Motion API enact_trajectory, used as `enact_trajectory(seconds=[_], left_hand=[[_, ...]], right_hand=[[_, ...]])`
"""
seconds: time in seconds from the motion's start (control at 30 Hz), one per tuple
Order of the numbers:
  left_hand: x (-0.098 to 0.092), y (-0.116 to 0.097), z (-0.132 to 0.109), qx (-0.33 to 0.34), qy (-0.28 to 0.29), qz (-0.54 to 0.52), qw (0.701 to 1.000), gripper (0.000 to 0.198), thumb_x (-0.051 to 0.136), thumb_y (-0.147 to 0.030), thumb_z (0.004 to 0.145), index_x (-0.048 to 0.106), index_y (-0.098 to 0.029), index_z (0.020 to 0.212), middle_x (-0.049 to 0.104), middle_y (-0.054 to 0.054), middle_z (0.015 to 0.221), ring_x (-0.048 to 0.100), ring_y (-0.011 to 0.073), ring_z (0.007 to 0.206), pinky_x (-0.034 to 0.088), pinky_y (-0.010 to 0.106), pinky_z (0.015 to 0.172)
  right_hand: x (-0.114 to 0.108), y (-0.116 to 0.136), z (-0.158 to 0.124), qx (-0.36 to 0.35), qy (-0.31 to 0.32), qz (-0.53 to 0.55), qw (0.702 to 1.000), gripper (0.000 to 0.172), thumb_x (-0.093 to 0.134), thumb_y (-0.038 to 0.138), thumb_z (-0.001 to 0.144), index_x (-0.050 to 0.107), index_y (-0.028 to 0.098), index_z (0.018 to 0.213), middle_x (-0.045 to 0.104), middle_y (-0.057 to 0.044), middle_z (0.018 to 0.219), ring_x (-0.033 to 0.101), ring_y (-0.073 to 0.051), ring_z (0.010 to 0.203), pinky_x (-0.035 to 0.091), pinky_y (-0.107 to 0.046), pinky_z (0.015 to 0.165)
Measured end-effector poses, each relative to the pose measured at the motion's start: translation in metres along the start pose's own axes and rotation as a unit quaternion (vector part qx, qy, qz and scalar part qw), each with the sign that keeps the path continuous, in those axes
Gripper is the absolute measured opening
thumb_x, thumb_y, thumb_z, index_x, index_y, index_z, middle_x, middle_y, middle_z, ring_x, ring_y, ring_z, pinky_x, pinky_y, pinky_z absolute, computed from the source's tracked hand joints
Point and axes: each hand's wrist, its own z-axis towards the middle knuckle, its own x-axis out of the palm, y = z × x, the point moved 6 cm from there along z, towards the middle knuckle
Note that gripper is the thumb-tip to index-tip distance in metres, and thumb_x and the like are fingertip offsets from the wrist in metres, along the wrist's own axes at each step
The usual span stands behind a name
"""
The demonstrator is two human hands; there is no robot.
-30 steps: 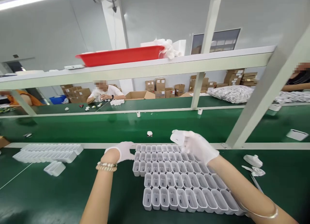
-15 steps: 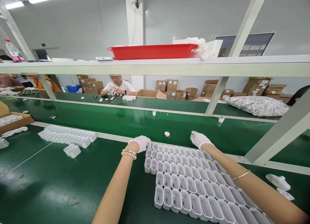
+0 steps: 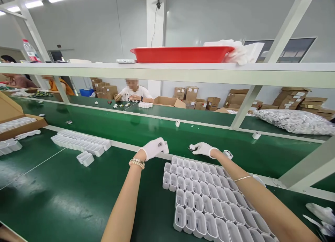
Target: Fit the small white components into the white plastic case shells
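Note:
Both my hands wear white gloves. My left hand [image 3: 154, 148] is closed round a small clear plastic cell, lifted just off the far left corner of the strips of clear plastic cells [image 3: 209, 196] lying on the green bench. My right hand [image 3: 204, 148] reaches out over the conveyor belt [image 3: 146, 130] and pinches a small white part [image 3: 192, 147] lying on it. Another small white part [image 3: 228, 154] sits on the belt just right of my right wrist.
More cell strips [image 3: 81, 143] and a loose cell pair [image 3: 85, 158] lie to the left, near a cardboard box [image 3: 18, 125]. A red tray [image 3: 183, 54] sits on the overhead shelf. A bag of white parts [image 3: 295, 121] lies far right. Other people sit across the belt.
My left hand lifted a single cell off the strips' corner. My right hand moved left onto the belt and closed on the white part there. The view swung left.

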Motion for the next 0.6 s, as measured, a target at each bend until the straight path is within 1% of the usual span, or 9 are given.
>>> enact_trajectory(seconds=[0.07, 0.1, 0.17, 0.23, 0.33, 0.43, 0.53, 0.6], left_hand=[[-0.002, -0.008, 0.003, 0.030, -0.008, -0.044, 0.999, 0.024, 0.057, -0.036, 0.093, 0.051, -0.019, 0.075, 0.070, 0.004, 0.088, 0.062, 0.0222, 0.108, 0.047, 0.039, 0.096], [-0.003, -0.013, 0.004, 0.043, -0.012, -0.064, 0.997, 0.026, 0.056, -0.036, 0.092, 0.048, -0.020, 0.073, 0.069, 0.004, 0.083, 0.063, 0.0217, 0.104, 0.047, 0.038, 0.095], [-0.001, -0.022, 0.004, 0.066, -0.018, -0.102, 0.992, 0.027, 0.056, -0.037, 0.091, 0.044, -0.021, 0.073, 0.067, 0.002, 0.074, 0.065, 0.0201, 0.093, 0.048, 0.038, 0.090], [0.003, -0.033, 0.003, 0.087, -0.023, -0.131, 0.987, 0.026, 0.058, -0.034, 0.089, 0.042, -0.021, 0.073, 0.063, 0.001, 0.069, 0.065, 0.0177, 0.082, 0.049, 0.037, 0.084], [0.008, -0.054, -0.003, 0.116, -0.027, -0.158, 0.980, 0.026, 0.065, -0.026, 0.082, 0.041, -0.020, 0.074, 0.061, -0.001, 0.074, 0.062, 0.0136, 0.072, 0.050, 0.034, 0.077], [0.008, -0.078, -0.013, 0.150, -0.033, -0.152, 0.976, 0.028, 0.072, -0.017, 0.071, 0.045, -0.020, 0.077, 0.060, -0.001, 0.082, 0.061, 0.0129, 0.075, 0.051, 0.031, 0.072], [0.010, -0.106, -0.028, 0.205, -0.035, -0.088, 0.974, 0.027, 0.073, -0.012, 0.066, 0.054, -0.019, 0.084, 0.060, -0.001, 0.086, 0.060, 0.0139, 0.081, 0.052, 0.030, 0.074], [0.014, -0.121, -0.039, 0.233, -0.032, -0.032, 0.971, 0.027, 0.072, -0.011, 0.067, 0.057, -0.020, 0.088, 0.062, 0.000, 0.092, 0.060, 0.0151, 0.084, 0.053, 0.031, 0.078]], right_hand=[[0.001, -0.013, 0.002, 0.054, 0.041, -0.030, 0.997, 0.025, 0.059, 0.035, 0.095, 0.064, 0.017, 0.113, 0.066, -0.006, 0.115, 0.066, -0.020, 0.095, 0.057, -0.038, 0.081], [0.001, -0.018, 0.001, 0.072, 0.053, -0.040, 0.995, 0.025, 0.059, 0.034, 0.095, 0.064, 0.017, 0.113, 0.066, -0.006, 0.114, 0.066, -0.020, 0.095, 0.057, -0.038, 0.082], [0.001, -0.025, -0.001, 0.100, 0.063, -0.055, 0.991, 0.025, 0.061, 0.033, 0.095, 0.063, 0.016, 0.114, 0.065, -0.007, 0.115, 0.065, -0.020, 0.097, 0.056, -0.040, 0.084], [0.004, -0.025, -0.005, 0.113, 0.060, -0.056, 0.990, 0.028, 0.062, 0.032, 0.094, 0.062, 0.015, 0.116, 0.065, -0.008, 0.117, 0.065, -0.021, 0.099, 0.055, -0.042, 0.085], [0.011, -0.014, -0.007, 0.110, 0.050, -0.026, 0.992, 0.028, 0.062, 0.033, 0.094, 0.063, 0.015, 0.115, 0.065, -0.007, 0.116, 0.065, -0.022, 0.098, 0.056, -0.041, 0.084], [0.012, 0.004, -0.009, 0.087, 0.042, 0.033, 0.995, 0.024, 0.061, 0.033, 0.094, 0.064, 0.015, 0.110, 0.067, -0.006, 0.111, 0.066, -0.020, 0.094, 0.057, -0.038, 0.080], [-0.002, 0.025, -0.023, 0.052, 0.033, 0.111, 0.992, 0.026, 0.064, 0.033, 0.092, 0.064, 0.014, 0.109, 0.069, -0.006, 0.103, 0.068, -0.017, 0.085, 0.058, -0.037, 0.076], [-0.018, 0.041, -0.046, 0.024, 0.027, 0.165, 0.986, 0.036, 0.071, 0.038, 0.085, 0.064, 0.014, 0.111, 0.072, -0.007, 0.097, 0.070, -0.018, 0.076, 0.060, -0.038, 0.073]])
